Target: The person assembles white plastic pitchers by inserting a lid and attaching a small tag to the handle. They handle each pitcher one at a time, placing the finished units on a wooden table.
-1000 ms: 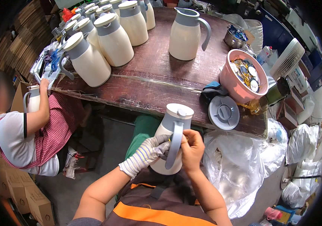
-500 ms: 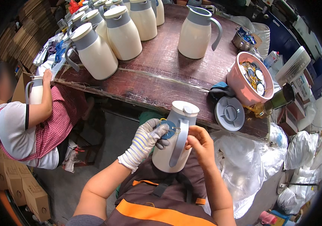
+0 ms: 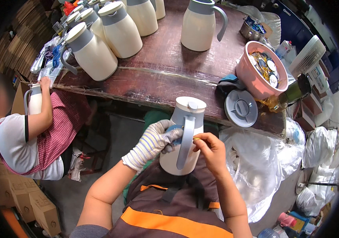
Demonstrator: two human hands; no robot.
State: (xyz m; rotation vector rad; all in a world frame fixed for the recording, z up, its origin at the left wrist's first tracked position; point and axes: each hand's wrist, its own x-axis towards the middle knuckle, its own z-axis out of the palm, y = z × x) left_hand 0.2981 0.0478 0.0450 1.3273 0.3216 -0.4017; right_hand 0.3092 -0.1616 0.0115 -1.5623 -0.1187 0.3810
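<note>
A cream and grey thermos jug (image 3: 170,164) stands on my lap, its white lid on and its grey handle (image 3: 184,148) facing me. My left hand (image 3: 151,142), in a striped grey-tipped glove, is closed on a round blue hang tag (image 3: 174,129) left of the handle. The handle and the fingers partly cover the tag. On the handle's other side, my bare right hand (image 3: 211,151) pinches the end of a thin yellow string (image 3: 196,138). The handle hides the stretch of string between it and the tag.
On the table (image 3: 153,85) stand several similar jugs (image 3: 94,59) and one without a lid (image 3: 197,33). A pink tub (image 3: 243,73) holds more tags, beside a grey disc-shaped lid (image 3: 241,109). At left a person (image 3: 30,139) handles another jug. White plastic bags (image 3: 252,170) lie right.
My left hand has brought the blue tag closer behind the handle. My right hand has moved to the handle's edge and now pinches the yellow string. The view has shifted slightly.
</note>
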